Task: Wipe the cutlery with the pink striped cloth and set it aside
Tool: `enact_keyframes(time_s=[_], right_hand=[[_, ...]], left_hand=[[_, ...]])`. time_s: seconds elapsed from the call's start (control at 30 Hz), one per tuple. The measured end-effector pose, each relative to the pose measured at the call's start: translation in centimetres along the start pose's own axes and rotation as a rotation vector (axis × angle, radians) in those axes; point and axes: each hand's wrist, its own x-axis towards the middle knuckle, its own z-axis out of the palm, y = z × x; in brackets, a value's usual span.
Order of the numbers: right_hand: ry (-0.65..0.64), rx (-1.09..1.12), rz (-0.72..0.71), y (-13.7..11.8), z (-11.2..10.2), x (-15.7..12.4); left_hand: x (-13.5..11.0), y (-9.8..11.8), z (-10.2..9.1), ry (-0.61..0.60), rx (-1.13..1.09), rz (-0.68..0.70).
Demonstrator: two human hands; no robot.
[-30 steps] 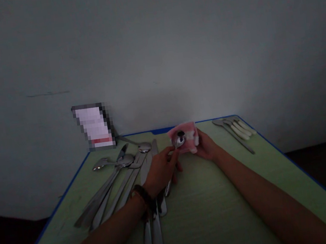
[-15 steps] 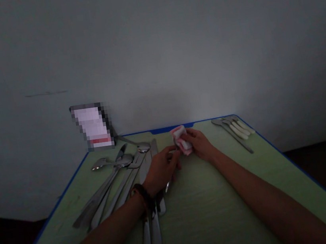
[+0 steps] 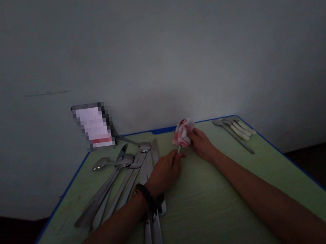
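My left hand [image 3: 168, 171] is closed around the handle of a metal piece of cutlery [image 3: 179, 149]; its far end is hidden in the cloth, so its kind cannot be made out. A crumpled pink and white cloth [image 3: 182, 134] wraps that far end, and my right hand [image 3: 200, 144] grips the cloth from the right. Under and beside my left forearm lies a spread of metal cutlery, with spoons [image 3: 144, 147] and a table knife [image 3: 155, 155] among it.
On the right of the green, blue-edged table [image 3: 216, 211] lie a long metal spoon [image 3: 233, 136] and several pieces with white handles [image 3: 240, 131]. A blurred-out phone-like screen [image 3: 94, 127] leans at the back left. The wall [image 3: 153, 51] stands behind the table.
The cloth has shifted up and now covers the cutlery's far end. My left hand has turned, and the handle end that stuck out below it no longer shows.
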Motion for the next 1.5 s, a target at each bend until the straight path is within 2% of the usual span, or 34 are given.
enact_keyframes(time_s=[0.1,0.2,0.33,0.43,0.53,0.7,0.93,1.03,1.17,1.37,1.5], right_hand=[[-0.009,0.064,-0.014,-0.3,0.2,-0.2],[0.016,0.208,0.043,-1.0,0.3,-0.2],[0.06,0.362,0.063,-2.0,0.3,0.0],[-0.001,0.407,0.043,-2.7,0.6,-0.2],[-0.054,0.358,0.042,-3.1,1.0,-0.5],[-0.022,0.307,0.004,-3.0,1.4,-0.4],[-0.007,0.248,-0.054,-2.8,0.6,-0.1],[-0.065,0.268,-0.095,-2.8,0.3,0.1],[-0.059,0.27,-0.023,-2.4,0.2,0.1],[-0.058,0.038,-0.047,-1.7,-0.4,-0.2],[0.026,-0.109,-0.043,-1.6,-0.7,-0.3]], left_hand=[[0.0,-0.1,0.1,0.044,-0.025,0.032],[0.0,-0.2,0.1,0.091,-0.072,0.028],[0.1,-0.2,0.0,0.084,-0.056,0.002],[0.1,-0.1,0.0,0.073,0.013,0.009],[0.1,-0.1,0.1,0.069,0.068,0.015],[0.0,-0.1,0.1,0.072,0.108,0.01],[0.0,-0.1,0.1,0.076,0.114,0.034],[0.0,-0.1,0.2,0.076,0.12,0.037],[0.0,-0.1,0.2,0.072,0.134,0.027],[-0.2,-0.2,0.2,0.039,0.173,0.022],[-0.2,-0.2,0.0,0.034,0.139,0.045]])
